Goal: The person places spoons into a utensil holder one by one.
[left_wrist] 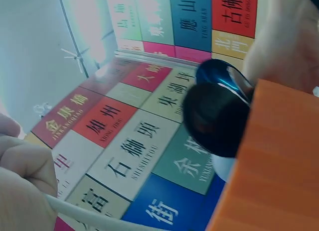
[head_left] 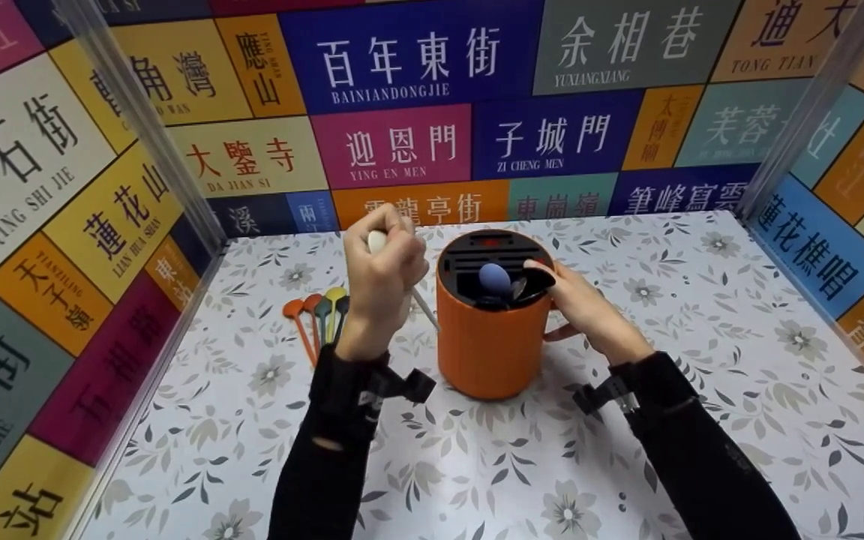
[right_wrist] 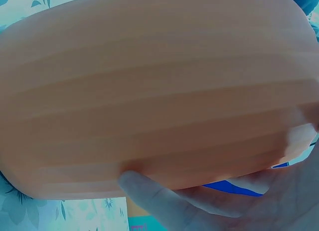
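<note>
My left hand (head_left: pixel 383 274) is curled in a fist round a white long-handled spoon (head_left: pixel 377 241). The rounded white end pokes out by the fist, and the thin shaft slants down right to the side of an orange ribbed utensil holder (head_left: pixel 488 352). My right hand (head_left: pixel 589 307) grips the holder at its right, thumb by the rim and a fingertip on its side in the right wrist view. A lavender spoon (head_left: pixel 495 277) and dark spoons stand in its black slotted top (head_left: pixel 469 259). From the left wrist, a black spoon (left_wrist: pixel 212 121) shows above the rim.
Several coloured spoons, among them an orange one (head_left: pixel 293 309) and a yellow one (head_left: pixel 336 293), lie on the white floral tabletop (head_left: pixel 252 420) left of my left hand. Panels of coloured street-name signs (head_left: pixel 402 142) enclose the back and sides.
</note>
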The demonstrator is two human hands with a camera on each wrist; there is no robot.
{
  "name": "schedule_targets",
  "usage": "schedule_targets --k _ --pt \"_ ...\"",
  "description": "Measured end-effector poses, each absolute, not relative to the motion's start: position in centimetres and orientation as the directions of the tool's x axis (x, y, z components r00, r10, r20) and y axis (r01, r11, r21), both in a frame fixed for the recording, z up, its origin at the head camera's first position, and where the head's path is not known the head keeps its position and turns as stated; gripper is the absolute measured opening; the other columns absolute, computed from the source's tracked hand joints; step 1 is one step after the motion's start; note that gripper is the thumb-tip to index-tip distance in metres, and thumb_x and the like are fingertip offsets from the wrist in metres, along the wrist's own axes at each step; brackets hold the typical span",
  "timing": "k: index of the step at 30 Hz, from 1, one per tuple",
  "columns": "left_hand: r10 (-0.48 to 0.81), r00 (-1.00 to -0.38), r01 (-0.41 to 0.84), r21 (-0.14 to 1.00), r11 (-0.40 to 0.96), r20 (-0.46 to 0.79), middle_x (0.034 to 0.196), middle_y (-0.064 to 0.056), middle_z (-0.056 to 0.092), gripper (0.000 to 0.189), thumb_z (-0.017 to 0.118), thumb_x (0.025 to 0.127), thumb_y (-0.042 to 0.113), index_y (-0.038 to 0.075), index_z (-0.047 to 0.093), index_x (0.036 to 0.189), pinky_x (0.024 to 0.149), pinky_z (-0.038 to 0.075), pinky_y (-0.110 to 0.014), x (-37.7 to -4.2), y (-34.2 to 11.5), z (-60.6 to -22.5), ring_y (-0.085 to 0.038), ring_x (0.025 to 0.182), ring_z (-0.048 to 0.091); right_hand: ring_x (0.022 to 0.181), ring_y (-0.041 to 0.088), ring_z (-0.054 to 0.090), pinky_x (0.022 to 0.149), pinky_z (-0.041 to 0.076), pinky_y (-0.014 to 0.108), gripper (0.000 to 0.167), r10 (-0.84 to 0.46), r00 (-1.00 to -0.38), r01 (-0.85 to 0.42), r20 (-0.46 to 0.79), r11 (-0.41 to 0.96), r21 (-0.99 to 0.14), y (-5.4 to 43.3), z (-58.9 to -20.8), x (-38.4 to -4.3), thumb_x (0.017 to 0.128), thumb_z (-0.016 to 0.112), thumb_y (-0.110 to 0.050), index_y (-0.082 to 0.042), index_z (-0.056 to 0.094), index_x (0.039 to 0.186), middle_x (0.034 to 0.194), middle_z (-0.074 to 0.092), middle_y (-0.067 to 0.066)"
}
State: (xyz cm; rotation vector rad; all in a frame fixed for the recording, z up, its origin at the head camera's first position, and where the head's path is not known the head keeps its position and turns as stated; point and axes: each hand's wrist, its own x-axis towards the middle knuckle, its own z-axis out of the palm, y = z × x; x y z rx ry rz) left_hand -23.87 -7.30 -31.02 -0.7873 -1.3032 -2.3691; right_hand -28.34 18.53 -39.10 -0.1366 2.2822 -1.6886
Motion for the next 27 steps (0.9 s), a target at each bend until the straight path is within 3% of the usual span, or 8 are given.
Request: schedule_targets --k 14,21,27 --pt "-0.147 -0.676 0.654 0.496 -0.571 0.722 0.056 0.002 0.031 0.027 0.047 0.081 -0.010 0.006 0.033 0.065 0.040 0.014 -0.024 -24.2 -6.0 -29.0 -0.008 0.042 0.021 0.131 0.040 0.056 0.076 0.062 0.052 0.077 -0.239 -0.954 0.105 -0.183 0.305 -0.947 18.6 -39.1 -28.3 0.103 0.048 -0.067 -0.021 0.035 0.164 0.151 0.051 0.018" --pt "-0.158 -0.682 0.653 0.497 -0.571 0.714 0.057 0.003 0.033 0.026 0.047 0.080 -0.012 0.006 0.033 0.066 0.039 0.015 -0.024 -25.8 -5.3 -29.9 -0.007 0.042 0.022 0.126 0.039 0.058 0.075 0.062 0.052 0.077 -0.230 -0.955 0.111 -0.186 0.304 -0.946 18.5 -39.1 -28.4 0.102 0.049 -0.068 -0.024 0.035 0.164 0.149 0.052 0.018" --pt "-0.107 -0.721 0.616 0.562 -0.553 0.685 0.059 0.004 0.033 0.027 0.047 0.082 -0.010 0.008 0.035 0.066 0.040 0.016 -0.024 -26.8 -4.4 -31.7 -0.007 0.044 0.022 0.131 0.041 0.055 0.078 0.061 0.055 0.080 -0.233 -0.952 0.125 -0.200 0.301 -0.946 18.5 -39.1 -28.4 0.101 0.050 -0.069 -0.029 0.030 0.167 0.156 0.046 0.016"
